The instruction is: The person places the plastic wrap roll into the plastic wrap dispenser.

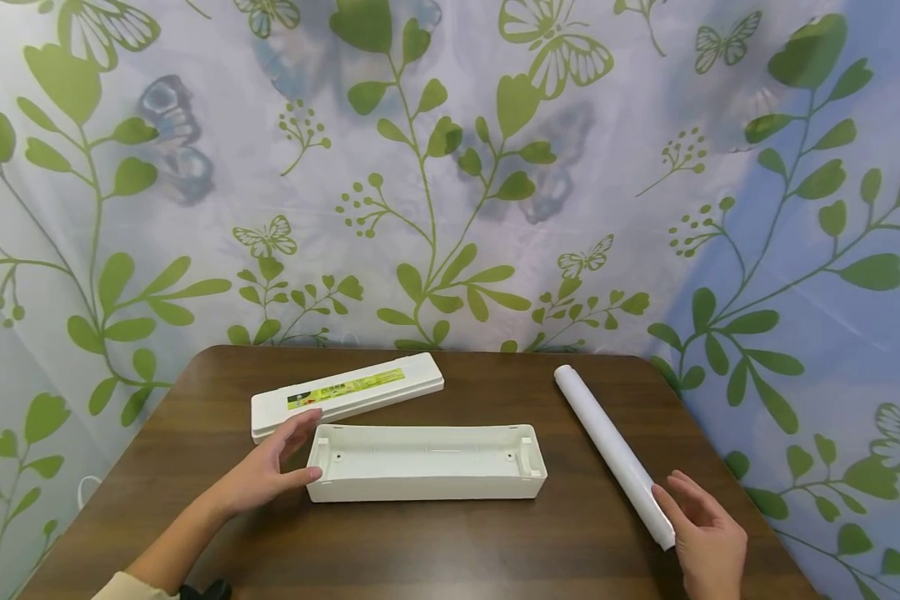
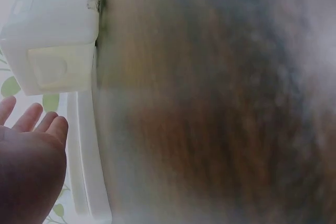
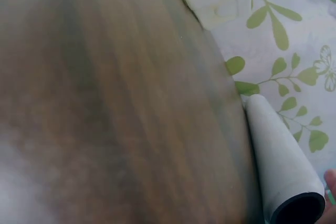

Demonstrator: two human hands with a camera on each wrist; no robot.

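Observation:
A white open-topped plastic box (image 1: 427, 489) lies lengthwise across the middle of the table. Its long white lid (image 1: 423, 372), with a yellow-green label, sits slanted behind it to the left. My left hand (image 1: 266, 473) is at the box's left end, fingers and thumb spread; in the left wrist view, its straight fingers (image 2: 32, 115) reach toward the box end (image 2: 58, 69). On the right lies a white roll of plastic wrap (image 1: 607, 442), with a hollow core (image 3: 299, 211). Beside its near end is my right hand (image 1: 708, 537), fingers loosely bent; only a fingertip (image 3: 331, 178) enters the right wrist view.
The brown wooden table (image 1: 465, 546) has rounded back corners. Behind it hangs a cloth (image 1: 457, 208) printed with green leaves and butterflies. A thin white cord (image 1: 84, 487) shows past the left table edge, and a small black object (image 1: 208, 592) is at the bottom left.

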